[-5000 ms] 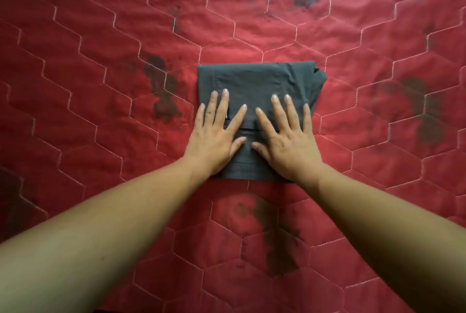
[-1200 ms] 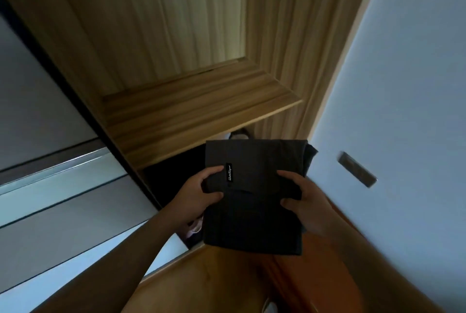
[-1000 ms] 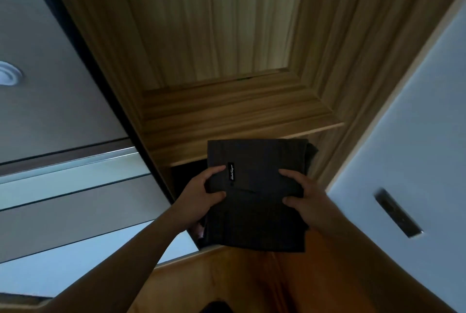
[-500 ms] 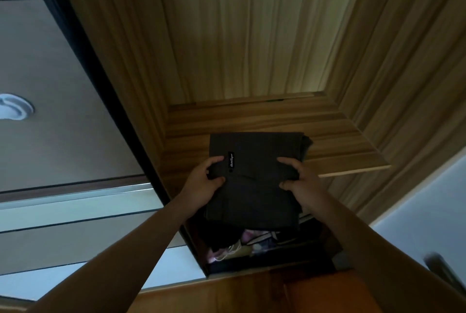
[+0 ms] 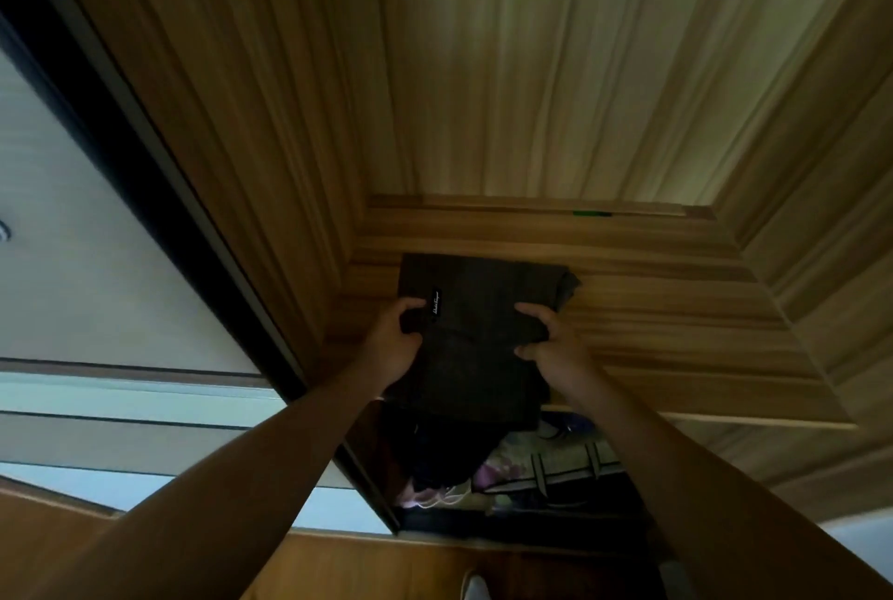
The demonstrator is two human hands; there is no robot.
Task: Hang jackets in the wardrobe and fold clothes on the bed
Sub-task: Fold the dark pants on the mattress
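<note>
Since 0.5 s ago: folded dark garment (image 5: 483, 358) has advanced over the wardrobe shelf (image 5: 676, 333), its near edge overhanging the front lip. Left hand (image 5: 394, 345) and right hand (image 5: 555, 353) pinch its side edges, thumbs on top. Both arms are outstretched.

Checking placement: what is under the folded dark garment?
The folded dark garment overlies the wooden wardrobe shelf at its far end and lower-compartment clothes at its near end. Shelf contact is covered.
</note>
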